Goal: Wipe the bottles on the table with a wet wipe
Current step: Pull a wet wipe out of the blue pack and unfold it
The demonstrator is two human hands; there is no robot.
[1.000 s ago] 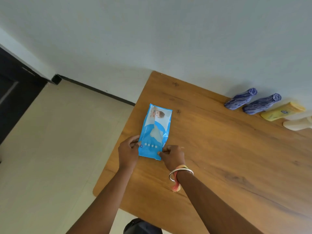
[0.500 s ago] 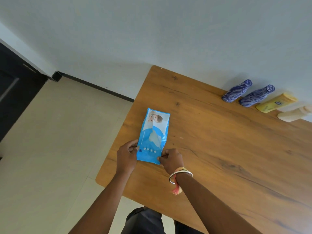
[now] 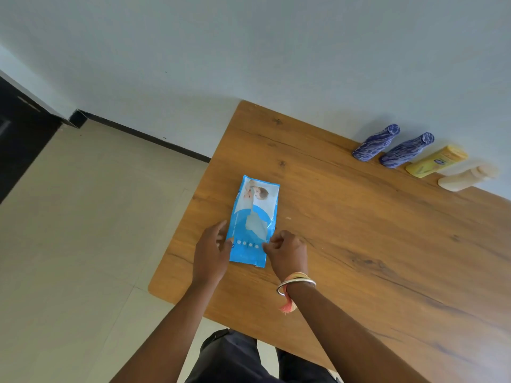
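the wooden desk (image 3: pixel 373 244) carries a blue wet wipe pack (image 3: pixel 254 217) lying flat. the left hand (image 3: pixel 211 254) rests fairly straight fingers against the pack's left edge; the right hand (image 3: pixel 287 254) pinches its right edge. four bottles (image 3: pixel 406 150) line up well beyond the pack, rightward.

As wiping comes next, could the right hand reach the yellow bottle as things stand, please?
Probably yes: only bare table lies between the right hand and the yellow bottle, though the hand pinches the wipes pack.
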